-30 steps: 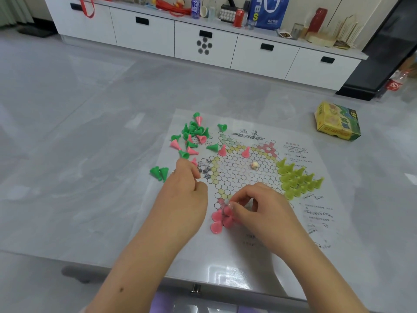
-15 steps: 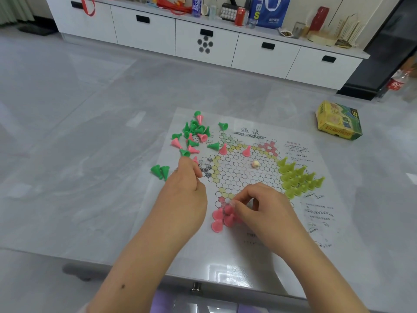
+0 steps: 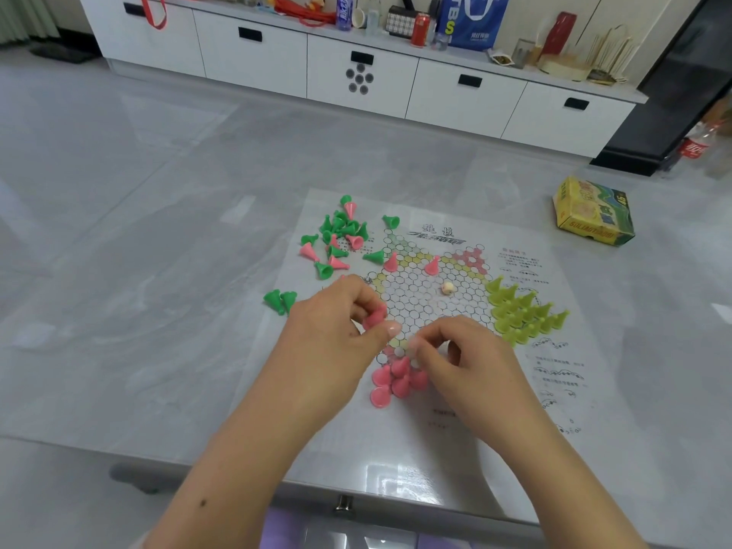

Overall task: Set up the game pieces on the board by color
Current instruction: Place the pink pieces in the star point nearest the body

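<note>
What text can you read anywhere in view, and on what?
"TBS" on the blue bag on the cabinet.
"45" on the yellow box; its red lettering is blurred.
Board sheet: title and rule lines too small to read.
Blue bottle, red can: labels unreadable.

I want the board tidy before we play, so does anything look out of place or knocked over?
Yes. The green pieces and several pink pieces lie tipped and jumbled together at the board's far left corner, unsorted. Two pink ones stand stray near the centre, unlike the neat yellow-green group.
</note>
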A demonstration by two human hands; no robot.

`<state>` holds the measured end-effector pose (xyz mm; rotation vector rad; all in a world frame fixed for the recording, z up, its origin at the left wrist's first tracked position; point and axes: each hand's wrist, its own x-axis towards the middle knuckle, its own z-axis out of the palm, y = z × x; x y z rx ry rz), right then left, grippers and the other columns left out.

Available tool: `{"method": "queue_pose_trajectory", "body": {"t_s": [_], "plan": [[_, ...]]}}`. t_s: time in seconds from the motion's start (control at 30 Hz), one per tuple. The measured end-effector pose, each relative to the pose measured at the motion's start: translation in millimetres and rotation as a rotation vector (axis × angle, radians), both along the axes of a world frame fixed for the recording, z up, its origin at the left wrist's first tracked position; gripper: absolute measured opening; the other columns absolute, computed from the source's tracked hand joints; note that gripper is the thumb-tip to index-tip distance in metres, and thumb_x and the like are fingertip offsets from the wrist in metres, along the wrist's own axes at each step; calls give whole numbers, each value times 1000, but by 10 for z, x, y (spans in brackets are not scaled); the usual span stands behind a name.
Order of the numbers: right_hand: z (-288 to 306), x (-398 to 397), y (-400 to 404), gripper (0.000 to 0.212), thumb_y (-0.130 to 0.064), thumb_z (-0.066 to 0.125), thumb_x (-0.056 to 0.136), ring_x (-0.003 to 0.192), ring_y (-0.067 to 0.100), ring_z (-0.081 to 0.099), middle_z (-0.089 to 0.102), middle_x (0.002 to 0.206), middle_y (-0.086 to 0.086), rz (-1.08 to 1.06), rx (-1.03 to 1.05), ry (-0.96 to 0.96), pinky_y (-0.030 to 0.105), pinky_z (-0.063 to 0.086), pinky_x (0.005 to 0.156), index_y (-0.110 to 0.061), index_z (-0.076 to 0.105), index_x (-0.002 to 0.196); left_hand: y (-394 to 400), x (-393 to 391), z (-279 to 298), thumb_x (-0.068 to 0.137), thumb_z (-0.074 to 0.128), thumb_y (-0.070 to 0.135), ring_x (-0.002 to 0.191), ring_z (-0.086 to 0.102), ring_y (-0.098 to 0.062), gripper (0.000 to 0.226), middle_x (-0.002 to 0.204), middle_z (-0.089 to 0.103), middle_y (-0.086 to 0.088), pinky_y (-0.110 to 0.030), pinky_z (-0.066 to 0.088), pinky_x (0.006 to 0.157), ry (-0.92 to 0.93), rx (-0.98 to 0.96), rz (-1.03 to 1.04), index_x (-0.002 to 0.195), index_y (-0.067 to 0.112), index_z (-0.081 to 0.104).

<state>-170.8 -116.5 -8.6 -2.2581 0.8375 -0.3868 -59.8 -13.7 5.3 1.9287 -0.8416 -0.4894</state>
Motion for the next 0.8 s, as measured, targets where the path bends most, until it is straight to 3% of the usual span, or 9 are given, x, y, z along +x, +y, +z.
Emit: {"method": "queue_pose_trajectory", "body": {"t_s": [0.07,0.17,0.23,0.3,0.37,0.5,0.57,0.63,0.8], "plan": [[82,11,25,17,-20,59,87,54,-2,48,61,63,-13,-9,85,-174,9,34,52,-24,64,72,6,-15,5,76,70,26,43,43,7,15,58,49,15,-4,34,47,5,-10,-42,71,27,57],[255,13,133,15,-9,55,88,43,-3,54,63,58,-8,106,376,-380,7,38,46,-6,66,79,2,-38,-5,75,69,29,43,43,4,18,54,53,15,-7,32,45,-33,-31,-71,70,27,52],[282,14,173,15,-7,56,88,45,2,60,67,62,-1,156,413,-399,10,43,47,-6,67,78,5,-48,2,75,66,33,43,42,3,23,49,52,24,-9,32,45,-74,-45,-71,71,26,45],[276,15,168,15,-6,56,88,44,1,59,67,60,-6,144,438,-411,9,42,46,-2,67,79,13,-55,13,74,66,33,45,43,5,27,47,49,29,-9,32,46,-106,-48,-88,71,25,41],[283,15,158,14,-5,56,87,42,-1,57,66,57,-8,121,455,-418,8,40,45,2,66,79,12,-64,13,74,68,29,44,43,6,28,46,49,25,-9,32,46,-122,-51,-109,72,24,41],[312,26,167,14,-5,59,86,43,5,60,68,61,5,115,461,-418,13,45,46,-1,65,74,-1,-65,9,70,66,29,43,37,-6,25,51,49,12,-13,31,45,-104,-69,-121,77,22,43],[327,39,153,16,-5,59,86,39,1,56,66,56,-4,89,444,-423,10,42,43,-4,64,71,12,-56,22,70,69,28,47,35,-7,26,59,55,19,-14,34,47,-60,-75,-121,78,23,44],[306,55,86,17,-7,60,85,36,-5,48,61,50,-14,32,393,-424,7,36,40,-8,64,69,43,-38,26,73,71,24,50,38,-6,27,66,55,16,-15,37,51,-27,-66,-122,81,25,45],[45,135,-39,30,-20,67,79,62,4,49,58,66,-11,-59,86,-176,20,39,62,-33,62,53,118,51,-11,83,48,2,51,36,-7,20,69,43,1,-10,35,48,3,7,-14,89,20,44]]}}
